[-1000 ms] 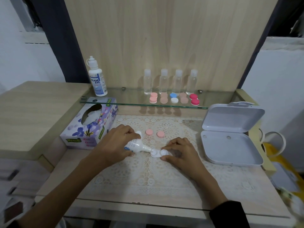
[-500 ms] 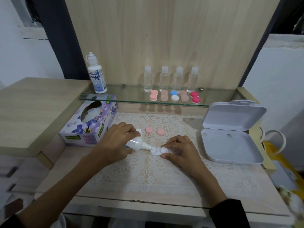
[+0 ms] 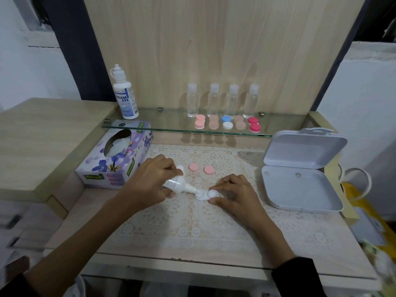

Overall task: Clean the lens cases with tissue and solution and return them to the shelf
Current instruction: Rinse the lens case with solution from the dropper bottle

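My left hand point(image 3: 150, 181) grips a small white solution bottle point(image 3: 179, 185), tipped sideways with its nozzle over the left cup of an uncapped white lens case point(image 3: 206, 195). My right hand point(image 3: 233, 194) pinches the case's right end against the lace mat point(image 3: 192, 221). Two pink caps point(image 3: 201, 168) lie on the mat just behind the case. On the glass shelf point(image 3: 171, 127) sit several capped lens cases point(image 3: 227, 123) in pink, beige, blue-white and red.
A floral tissue box point(image 3: 115, 155) stands left of the mat. A larger solution bottle point(image 3: 124, 95) and several clear small bottles point(image 3: 222, 100) stand on the shelf. An open white plastic box point(image 3: 300, 174) lies at the right. A raised wooden counter point(image 3: 42, 136) is at the left.
Both hands keep their hold on the bottle and the case. The bottle's nozzle stays at the left cup; only the view has shifted slightly.
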Tool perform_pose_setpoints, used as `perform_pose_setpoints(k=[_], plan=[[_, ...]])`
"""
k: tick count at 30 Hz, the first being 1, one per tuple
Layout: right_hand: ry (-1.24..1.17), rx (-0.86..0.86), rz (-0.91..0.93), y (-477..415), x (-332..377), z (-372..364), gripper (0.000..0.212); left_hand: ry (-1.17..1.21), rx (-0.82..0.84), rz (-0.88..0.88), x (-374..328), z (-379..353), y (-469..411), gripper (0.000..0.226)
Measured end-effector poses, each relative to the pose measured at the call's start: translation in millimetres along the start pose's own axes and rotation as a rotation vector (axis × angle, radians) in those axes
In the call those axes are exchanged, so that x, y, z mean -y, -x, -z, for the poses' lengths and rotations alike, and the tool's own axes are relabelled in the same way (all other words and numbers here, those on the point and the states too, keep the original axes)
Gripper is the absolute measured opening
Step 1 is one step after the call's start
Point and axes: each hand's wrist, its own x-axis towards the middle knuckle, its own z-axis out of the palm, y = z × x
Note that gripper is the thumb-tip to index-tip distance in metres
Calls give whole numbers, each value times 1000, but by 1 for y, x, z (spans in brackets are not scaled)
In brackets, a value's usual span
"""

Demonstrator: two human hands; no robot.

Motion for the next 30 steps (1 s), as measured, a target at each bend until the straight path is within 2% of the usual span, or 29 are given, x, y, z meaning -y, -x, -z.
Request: perform_pose_setpoints(k=[18,24,30], plan=[[-14,-5,-1,-1,0,-1,46,24,5,41,0,-1,2,67],[-23,-5,-5,-1,0,0,46,65,-59,70,0,3,-2,68],[-26,-9,-10,0,1,0,45,80,-35,-6,-15,4,-16,61]])
